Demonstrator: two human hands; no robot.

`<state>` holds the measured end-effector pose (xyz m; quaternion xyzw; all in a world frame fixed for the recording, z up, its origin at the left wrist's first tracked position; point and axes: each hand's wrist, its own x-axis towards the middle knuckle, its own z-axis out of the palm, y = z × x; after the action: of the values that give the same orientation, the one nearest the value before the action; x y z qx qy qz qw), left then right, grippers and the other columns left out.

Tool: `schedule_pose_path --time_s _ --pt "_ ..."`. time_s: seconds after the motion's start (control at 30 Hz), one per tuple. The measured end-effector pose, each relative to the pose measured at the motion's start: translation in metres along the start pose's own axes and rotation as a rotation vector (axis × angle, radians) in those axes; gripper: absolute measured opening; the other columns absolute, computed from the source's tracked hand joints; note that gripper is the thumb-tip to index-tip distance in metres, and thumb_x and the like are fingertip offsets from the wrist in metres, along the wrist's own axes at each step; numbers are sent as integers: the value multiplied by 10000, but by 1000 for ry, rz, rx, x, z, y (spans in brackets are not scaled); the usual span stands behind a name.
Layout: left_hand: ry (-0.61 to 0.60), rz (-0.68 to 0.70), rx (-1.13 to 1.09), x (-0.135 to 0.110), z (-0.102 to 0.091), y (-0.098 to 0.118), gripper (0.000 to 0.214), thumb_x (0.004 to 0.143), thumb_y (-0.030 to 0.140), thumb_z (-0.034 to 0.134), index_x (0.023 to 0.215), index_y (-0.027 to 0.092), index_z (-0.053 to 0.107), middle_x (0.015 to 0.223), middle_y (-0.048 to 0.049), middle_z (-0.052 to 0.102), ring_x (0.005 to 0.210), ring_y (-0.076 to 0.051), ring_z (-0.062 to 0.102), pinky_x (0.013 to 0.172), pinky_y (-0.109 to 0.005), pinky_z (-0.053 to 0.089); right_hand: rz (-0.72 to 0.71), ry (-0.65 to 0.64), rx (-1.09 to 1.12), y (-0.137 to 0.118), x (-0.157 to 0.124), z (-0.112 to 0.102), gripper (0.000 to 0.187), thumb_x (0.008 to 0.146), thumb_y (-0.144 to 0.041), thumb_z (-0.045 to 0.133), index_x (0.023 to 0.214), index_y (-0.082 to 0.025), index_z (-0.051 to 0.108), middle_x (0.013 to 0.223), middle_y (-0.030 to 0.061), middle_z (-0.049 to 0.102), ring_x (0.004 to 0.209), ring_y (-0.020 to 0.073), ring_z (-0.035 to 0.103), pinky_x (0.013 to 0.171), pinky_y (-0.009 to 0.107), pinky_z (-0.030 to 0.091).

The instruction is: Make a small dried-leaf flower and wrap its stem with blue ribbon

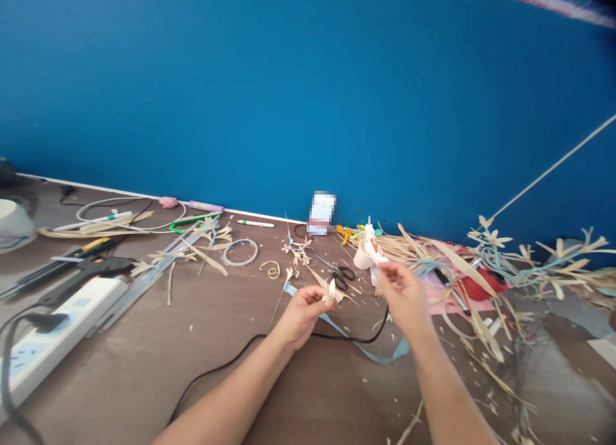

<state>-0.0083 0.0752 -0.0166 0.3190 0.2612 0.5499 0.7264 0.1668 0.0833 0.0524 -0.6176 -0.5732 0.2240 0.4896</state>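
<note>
**Pale petal piece [332, 291] in left hand [303, 315], white glue gun [369, 236] in right hand [400, 292]**

Nearest: black cord [216, 366] snakes over the brown table [144, 349], up toward the right hand; looks like the gun's lead. Power strip [103, 296] at left. Pale-blue ribbon [400, 350] loops loose beyond the cord.

Left: thumb and fingertips closed in a pinch on the petal piece, just above the tabletop, left of the gun. Looks papery, so I'd judge it near weightless, bendy, easy to crease or split. Best grip is the gathered base, light pressure, petals free.

Right: fingers curled shut around the gun's lower body, nozzle up, apart from the petals. Probably rigid and light, smooth plastic, with some cord drag. Hold the body; keep skin off the tip, likely hot.

Farther: black-handled scissors [339, 271] between and past the hands; white cup-like thing [362, 257] just behind the gun; dried strips [414, 244] right; blue wall [289, 98] at back.
</note>
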Motion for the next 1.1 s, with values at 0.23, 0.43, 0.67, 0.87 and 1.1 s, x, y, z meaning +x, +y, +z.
schedule_pose_path --time_s 0.23,0.43,0.67,0.87,1.1 --pt "-34 28 14 0 0 -5 120 549 187 752 605 140 657 641 -6 642 635 -108 542 668 -239 389 -110 -233 144 5 -58 43 81 766 -239 523 788 -198 590 812 50 599 746 180 578 593 259 484" --pt "2 64 106 1 -1 -7 133 538 209 759 607 145 665 629 -5 642 629 -114 550 674 -247 402 -126 -203 189 15 -59 48 66 775 -237 519 785 -192 567 776 40 593 691 164 576 594 262 496" --pt "63 119 190 2 0 -10 138 525 213 762 578 147 653 617 -3 614 614 -117 532 627 -236 408 -164 -185 203 21 -59 52 33 775 -220 531 757 -198 548 768 33 571 711 164 561 597 260 492" --pt "85 161 281 3 -2 -13 128 537 233 754 571 149 664 621 -14 603 619 -128 529 614 -243 406 -160 -156 214 25 -60 55 33 775 -228 543 766 -196 547 784 38 571 711 163 561 598 259 497" --pt "48 226 401 3 -7 -15 61 587 204 724 602 166 679 633 -19 605 629 -134 534 624 -247 406 -173 -140 205 31 -63 59 26 781 -206 526 756 -197 529 784 29 548 693 150 550 588 243 487"
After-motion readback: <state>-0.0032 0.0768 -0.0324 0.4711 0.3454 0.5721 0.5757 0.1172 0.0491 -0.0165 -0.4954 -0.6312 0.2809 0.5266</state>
